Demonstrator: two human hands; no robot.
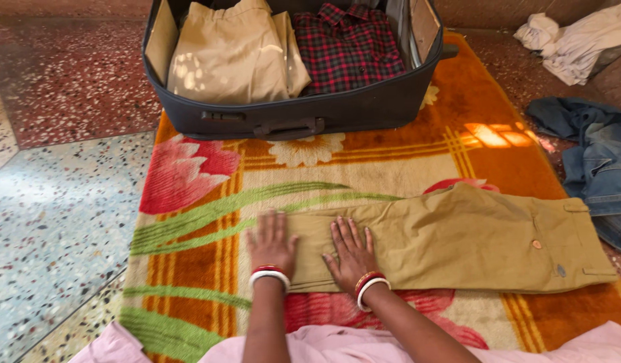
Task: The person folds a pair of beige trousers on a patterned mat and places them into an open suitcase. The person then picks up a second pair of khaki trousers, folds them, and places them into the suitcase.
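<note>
Speckled terrazzo floor carries one orange floral woven rug. On its far end sits one open dark fabric suitcase holding what looks like two folded garments. One pair of folded khaki cotton trousers lies on the rug; left hand and right hand press flat, fingers spread, on its narrow end.

a floral orange blanket on the floor carries khaki trousers and an open suitcase.
</note>
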